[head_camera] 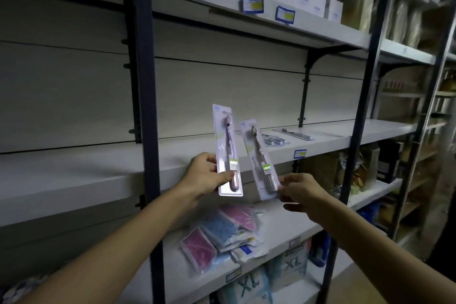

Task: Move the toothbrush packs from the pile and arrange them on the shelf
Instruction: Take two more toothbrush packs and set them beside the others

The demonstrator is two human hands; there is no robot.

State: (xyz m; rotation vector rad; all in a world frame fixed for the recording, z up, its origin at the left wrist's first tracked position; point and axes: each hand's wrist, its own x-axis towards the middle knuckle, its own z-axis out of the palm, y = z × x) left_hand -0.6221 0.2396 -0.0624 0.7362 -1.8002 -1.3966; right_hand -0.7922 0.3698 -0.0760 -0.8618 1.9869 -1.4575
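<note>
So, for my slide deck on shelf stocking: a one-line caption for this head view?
Left hand and right hand each hold a toothbrush pack upright before the shelf.

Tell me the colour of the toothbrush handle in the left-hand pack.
Pale purple toothbrush handle, head view.

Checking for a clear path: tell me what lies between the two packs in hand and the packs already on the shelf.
In the head view, only bare shelf lies between the held toothbrush packs and the flat packs.

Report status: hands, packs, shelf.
Left hand holds one pack, right hand pinches another. Both upright before shelf. Two packs already flat there. Nothing blocking.
</note>
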